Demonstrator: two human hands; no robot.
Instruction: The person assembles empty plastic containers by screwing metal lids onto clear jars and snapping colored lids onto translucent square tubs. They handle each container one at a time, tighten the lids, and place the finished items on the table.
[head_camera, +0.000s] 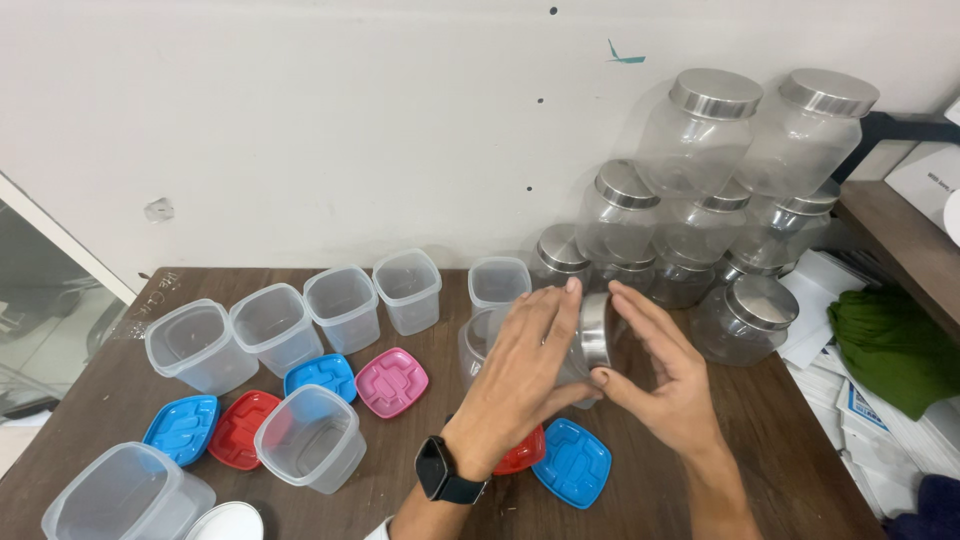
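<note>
Open tubs (275, 325) and coloured lids (391, 381) lie left on the desk (760, 440). Mid-desk, the left hand (525, 360) cups a clear jar (580, 345) — probably gripping it — while the right hand (665, 375) pinches its steel lid (595, 330). Stacked jars (700, 200) stand right.

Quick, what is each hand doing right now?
Left hand: wrapped around a clear jar, holding it.
Right hand: fingers on the jar's metal lid.
</note>
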